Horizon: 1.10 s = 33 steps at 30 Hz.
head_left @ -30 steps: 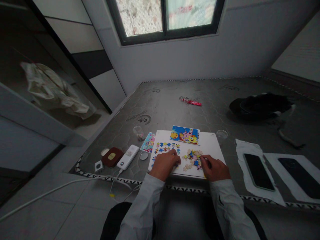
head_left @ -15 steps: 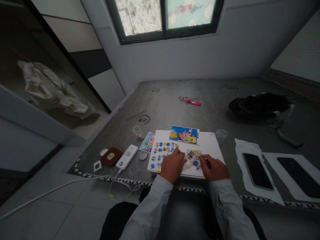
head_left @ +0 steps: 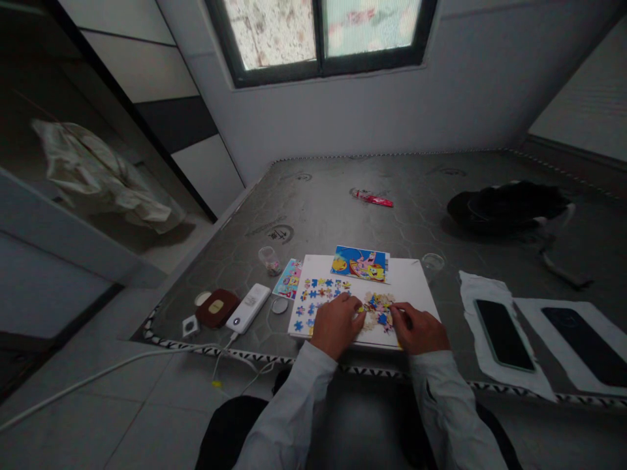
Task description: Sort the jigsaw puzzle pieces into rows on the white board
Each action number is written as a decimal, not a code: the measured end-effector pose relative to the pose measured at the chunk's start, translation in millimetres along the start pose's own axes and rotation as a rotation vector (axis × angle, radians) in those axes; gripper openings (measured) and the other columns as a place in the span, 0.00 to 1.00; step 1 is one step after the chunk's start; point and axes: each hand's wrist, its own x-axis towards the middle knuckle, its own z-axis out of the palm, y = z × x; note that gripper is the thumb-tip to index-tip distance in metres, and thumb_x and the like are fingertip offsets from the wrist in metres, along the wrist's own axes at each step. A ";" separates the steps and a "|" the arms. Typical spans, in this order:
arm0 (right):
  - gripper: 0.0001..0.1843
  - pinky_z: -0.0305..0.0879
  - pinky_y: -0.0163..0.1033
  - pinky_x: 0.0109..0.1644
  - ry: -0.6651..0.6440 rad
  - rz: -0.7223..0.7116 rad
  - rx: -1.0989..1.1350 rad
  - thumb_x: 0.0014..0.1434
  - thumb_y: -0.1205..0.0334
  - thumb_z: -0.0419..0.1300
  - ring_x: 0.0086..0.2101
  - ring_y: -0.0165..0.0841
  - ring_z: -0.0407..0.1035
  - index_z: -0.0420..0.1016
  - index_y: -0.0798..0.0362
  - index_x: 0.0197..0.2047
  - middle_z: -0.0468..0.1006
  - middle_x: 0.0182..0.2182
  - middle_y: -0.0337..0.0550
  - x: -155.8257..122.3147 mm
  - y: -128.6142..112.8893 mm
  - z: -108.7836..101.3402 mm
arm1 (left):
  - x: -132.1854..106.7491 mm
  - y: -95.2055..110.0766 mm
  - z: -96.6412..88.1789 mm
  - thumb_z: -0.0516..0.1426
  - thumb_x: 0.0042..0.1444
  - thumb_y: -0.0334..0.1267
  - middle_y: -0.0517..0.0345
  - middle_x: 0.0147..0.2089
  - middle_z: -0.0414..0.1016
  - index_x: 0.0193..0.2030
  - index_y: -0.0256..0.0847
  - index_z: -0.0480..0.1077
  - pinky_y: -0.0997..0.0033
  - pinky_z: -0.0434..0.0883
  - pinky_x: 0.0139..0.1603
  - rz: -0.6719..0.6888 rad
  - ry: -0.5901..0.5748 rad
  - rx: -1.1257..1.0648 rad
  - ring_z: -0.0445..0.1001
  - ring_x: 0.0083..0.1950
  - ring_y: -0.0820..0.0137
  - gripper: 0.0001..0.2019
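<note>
A white board or flat box [head_left: 414, 277] lies at the table's front edge, with a loose heap of jigsaw puzzle pieces [head_left: 377, 305] on it. My left hand [head_left: 337, 325] is at the heap's left side, thumb and index finger closed around a small yellowish puzzle piece. From the right, my right hand [head_left: 422, 328] reaches the heap with its fingers pinched together; whatever they hold is too small to make out. Blue and multicoloured puzzle pieces [head_left: 313, 297] are laid out in rows at the left, partly behind my left hand. Above sits a blue cartoon picture card [head_left: 361, 263].
Left of the board are a pink card [head_left: 289, 279], a clear cup [head_left: 269, 260], a round lid [head_left: 279, 305], a white power bank [head_left: 249, 308] with a cable and a brown case [head_left: 217, 308]. At right are a clear container [head_left: 434, 262] and two phones [head_left: 504, 334] [head_left: 582, 339].
Both hands stay at the heap with only slight finger movement. The view has shifted very slightly; the other things lie as before.
</note>
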 end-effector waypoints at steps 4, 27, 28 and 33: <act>0.17 0.51 0.35 0.30 0.017 -0.004 0.007 0.66 0.52 0.52 0.24 0.31 0.66 0.79 0.49 0.40 0.78 0.23 0.39 1.4 -2.8 -3.0 | 0.8 1.4 -0.8 0.56 0.62 0.44 0.61 0.44 0.78 0.45 0.47 0.74 0.70 0.70 0.43 0.030 -0.017 -0.017 0.76 0.44 0.68 0.09; 0.16 0.50 0.36 0.30 0.006 -0.004 -0.002 0.66 0.52 0.51 0.24 0.31 0.67 0.79 0.49 0.40 0.78 0.23 0.39 1.1 -0.2 -1.1 | -2.6 -10.8 -13.4 0.59 0.58 0.46 0.56 0.42 0.79 0.42 0.45 0.75 0.67 0.69 0.44 -0.202 -0.014 0.089 0.76 0.44 0.64 0.10; 0.16 0.50 0.36 0.30 0.005 -0.008 -0.001 0.66 0.53 0.51 0.24 0.32 0.67 0.79 0.49 0.40 0.78 0.23 0.39 1.1 0.0 -1.0 | -2.7 -10.8 -13.6 0.59 0.59 0.46 0.56 0.42 0.79 0.43 0.45 0.75 0.68 0.69 0.45 -0.195 -0.014 0.082 0.75 0.44 0.65 0.10; 0.16 0.51 0.36 0.30 -0.001 -0.015 -0.004 0.66 0.53 0.52 0.24 0.32 0.67 0.78 0.49 0.41 0.79 0.25 0.39 0.7 0.4 -0.5 | -1.6 -6.4 -12.7 0.54 0.64 0.45 0.57 0.46 0.76 0.45 0.48 0.75 0.71 0.69 0.44 -0.048 -0.067 0.049 0.75 0.44 0.68 0.10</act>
